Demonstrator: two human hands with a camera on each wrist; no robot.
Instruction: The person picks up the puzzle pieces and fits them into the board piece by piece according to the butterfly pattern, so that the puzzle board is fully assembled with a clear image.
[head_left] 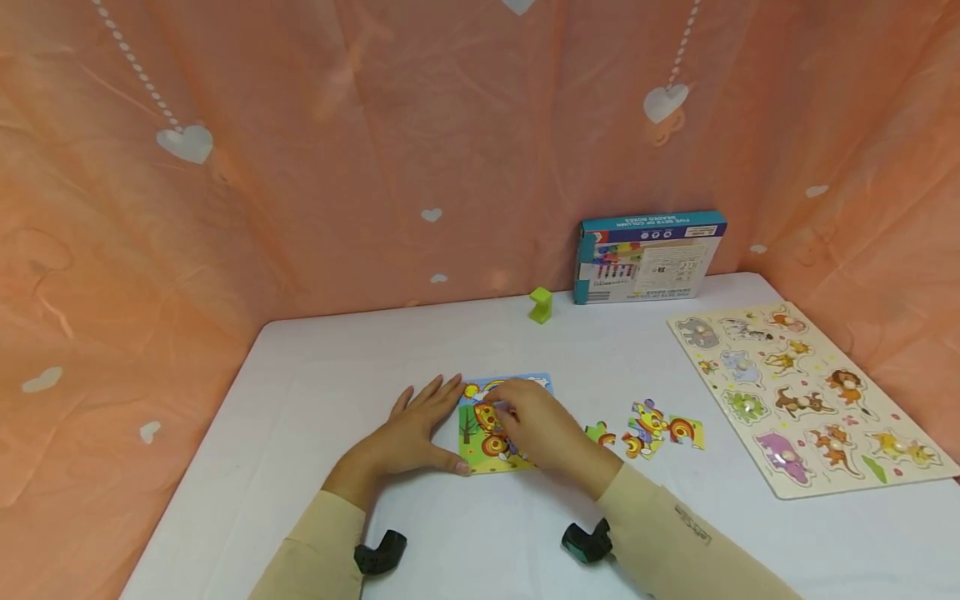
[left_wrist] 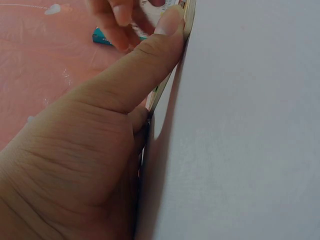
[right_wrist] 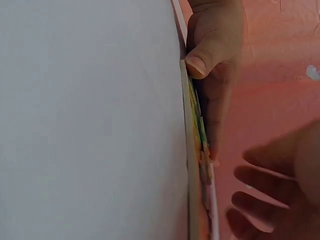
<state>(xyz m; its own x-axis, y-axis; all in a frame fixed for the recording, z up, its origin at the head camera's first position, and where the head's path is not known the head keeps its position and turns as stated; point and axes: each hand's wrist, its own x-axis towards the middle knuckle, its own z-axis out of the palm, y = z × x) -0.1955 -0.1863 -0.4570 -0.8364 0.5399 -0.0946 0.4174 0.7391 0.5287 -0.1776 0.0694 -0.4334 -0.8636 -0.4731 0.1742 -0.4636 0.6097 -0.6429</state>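
A small jigsaw puzzle [head_left: 474, 454], with a bright cartoon picture, lies flat in the middle of the table. My left hand [head_left: 411, 433] rests along its left side, fingers extended and the thumb touching the lower left corner. Over the puzzle hovers my right hand [head_left: 543, 425], its fingers loosely bent. In the right wrist view those fingers [right_wrist: 265, 187] look spread apart above the board, with no piece visible between them. Part of the picture is hidden beneath this hand. Several loose jigsaw pieces [head_left: 651, 423] lie to its right, some touching or overlapping.
On the right side lies a wooden animal peg board [head_left: 806, 408]. A box [head_left: 648, 258] stands at the back against the orange curtain [head_left: 420, 150], and a small green block [head_left: 541, 305] sits left of it. White cloth covers the table [head_left: 322, 367].
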